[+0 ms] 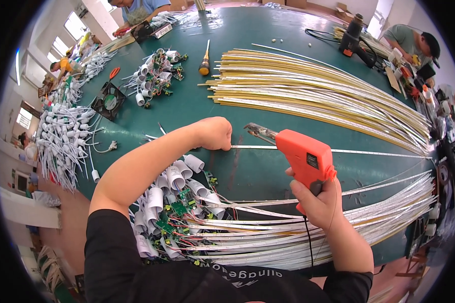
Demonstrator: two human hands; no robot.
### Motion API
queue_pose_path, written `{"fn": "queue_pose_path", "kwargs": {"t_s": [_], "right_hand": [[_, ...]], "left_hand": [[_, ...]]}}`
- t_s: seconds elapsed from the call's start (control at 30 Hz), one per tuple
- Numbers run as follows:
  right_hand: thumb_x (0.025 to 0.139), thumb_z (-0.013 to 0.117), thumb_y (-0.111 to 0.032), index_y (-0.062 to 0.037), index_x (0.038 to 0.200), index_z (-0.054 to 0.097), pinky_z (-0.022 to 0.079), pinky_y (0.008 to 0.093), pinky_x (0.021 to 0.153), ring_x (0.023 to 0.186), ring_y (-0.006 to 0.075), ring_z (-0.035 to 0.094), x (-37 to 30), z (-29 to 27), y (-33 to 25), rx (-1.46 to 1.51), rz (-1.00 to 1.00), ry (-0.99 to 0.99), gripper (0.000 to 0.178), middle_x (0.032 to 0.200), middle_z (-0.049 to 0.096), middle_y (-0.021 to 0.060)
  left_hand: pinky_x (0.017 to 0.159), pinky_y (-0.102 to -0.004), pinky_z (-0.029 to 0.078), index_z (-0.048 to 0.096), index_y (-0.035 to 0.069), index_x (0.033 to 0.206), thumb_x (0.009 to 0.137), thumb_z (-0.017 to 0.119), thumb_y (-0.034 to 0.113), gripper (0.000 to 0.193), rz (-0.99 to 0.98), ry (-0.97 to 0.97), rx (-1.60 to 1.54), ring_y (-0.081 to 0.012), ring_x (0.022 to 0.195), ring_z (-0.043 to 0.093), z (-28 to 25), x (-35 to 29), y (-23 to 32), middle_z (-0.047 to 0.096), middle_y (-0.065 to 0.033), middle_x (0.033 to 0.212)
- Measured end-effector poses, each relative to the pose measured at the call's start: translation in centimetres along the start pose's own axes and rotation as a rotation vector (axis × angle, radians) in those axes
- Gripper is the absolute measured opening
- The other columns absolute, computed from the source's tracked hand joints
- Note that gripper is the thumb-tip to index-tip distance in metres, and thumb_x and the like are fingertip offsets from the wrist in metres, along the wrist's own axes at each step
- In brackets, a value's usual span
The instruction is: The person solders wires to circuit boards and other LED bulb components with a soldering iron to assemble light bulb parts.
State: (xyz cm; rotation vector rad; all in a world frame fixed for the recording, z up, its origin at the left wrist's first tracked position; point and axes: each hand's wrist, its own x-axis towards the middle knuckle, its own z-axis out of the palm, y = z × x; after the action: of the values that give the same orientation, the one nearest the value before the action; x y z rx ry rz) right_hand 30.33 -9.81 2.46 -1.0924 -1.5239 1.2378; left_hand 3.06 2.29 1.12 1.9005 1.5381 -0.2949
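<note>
The right hand (316, 202) grips the handle of an orange soldering gun (301, 154), whose metal tip points left toward the left hand (215, 134). The left hand is clenched, knuckles down, pressing the end of a thin white strip (369, 152) that runs rightward across the green surface (258, 50). The gun's tip sits just beside that fist, above the strip. Near the person's body lies a heap of white strips with end caps and small green circuit boards (179, 204). Farther off rests a broad bundle of yellow strips (313, 93), with a screwdriver (205, 60) beside it.
</note>
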Motion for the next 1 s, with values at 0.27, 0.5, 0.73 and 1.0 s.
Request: {"fn": "queue_pose_path", "kwargs": {"t_s": [0.27, 0.5, 0.73, 1.0], "right_hand": [[0.082, 0.067, -0.008, -0.0002, 0.116, 0.052, 0.046, 0.0249, 0.07, 0.079, 0.0084, 0.055, 0.0, -0.8, -0.9, -0.02, -0.039, -0.015, 0.038, 0.098, 0.065, 0.0057], [0.082, 0.069, -0.006, -0.0008, 0.116, 0.053, 0.046, 0.0232, 0.071, 0.08, 0.0062, 0.054, -0.5, -1.7, -1.5, 0.072, -0.007, 0.066, 0.039, 0.099, 0.064, 0.0041], [0.084, 0.067, -0.009, -0.0042, 0.117, 0.05, 0.045, 0.0229, 0.074, 0.082, 0.0069, 0.055, 0.0, -3.4, -3.7, 0.004, 0.023, 0.087, 0.038, 0.098, 0.063, 0.0012], [0.086, 0.066, -0.01, -0.0045, 0.113, 0.052, 0.045, 0.0221, 0.065, 0.072, 0.0035, 0.052, -0.1, -4.7, -4.1, 0.146, -0.125, 0.198, 0.031, 0.097, 0.062, 0.0001]], "left_hand": [[0.067, -0.0361, 0.048, 0.063, 0.004, 0.078, 0.074, 0.067, 0.015, 0.012, 0.152, 0.06, 0.15, -0.024, 0.073, 0.061, 1.0, -0.9, -1.2, 0.063, -0.0104, 0.076], [0.063, -0.0322, 0.046, 0.058, 0.004, 0.09, 0.076, 0.064, 0.01, 0.017, 0.315, 0.025, -0.231, -0.0172, 0.071, 0.056, 1.2, -0.1, -2.7, 0.06, -0.0062, 0.077], [0.058, -0.0235, 0.044, 0.069, 0.003, 0.093, 0.085, 0.067, 0.019, 0.018, 0.062, -0.197, -0.353, -0.0064, 0.063, 0.052, -2.0, -3.5, 1.5, 0.062, 0.0012, 0.073], [0.063, -0.0299, 0.049, 0.069, 0.008, 0.098, 0.083, 0.069, 0.024, 0.022, 0.144, -0.763, 0.001, -0.0138, 0.067, 0.062, -2.7, -7.8, 3.2, 0.068, -0.0026, 0.08]]}}
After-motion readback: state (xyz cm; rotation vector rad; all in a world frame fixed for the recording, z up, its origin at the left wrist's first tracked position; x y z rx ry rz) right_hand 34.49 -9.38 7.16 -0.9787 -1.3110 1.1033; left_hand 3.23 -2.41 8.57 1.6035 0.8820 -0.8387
